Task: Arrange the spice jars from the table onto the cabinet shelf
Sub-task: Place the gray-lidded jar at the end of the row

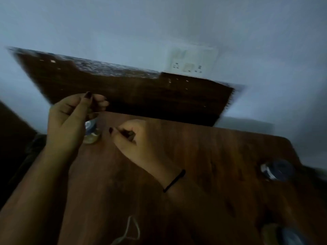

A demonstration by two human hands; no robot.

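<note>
A brown wooden table [203, 156] meets a pale wall that carries a dark shelf [123, 92]. Below the shelf's left end, the raised left hand [69, 119] curls thumb and fingers onto the top of a clear spice jar [91, 133]; its contents are unreadable. Below the shelf's middle, the right hand [136, 140] has its fingers curled inward; whether they hold anything cannot be told. Well below the shelf's right end sits a blurred, dark-lidded second jar [277, 169]. A third jar [283, 234] is cut off by the frame.
</note>
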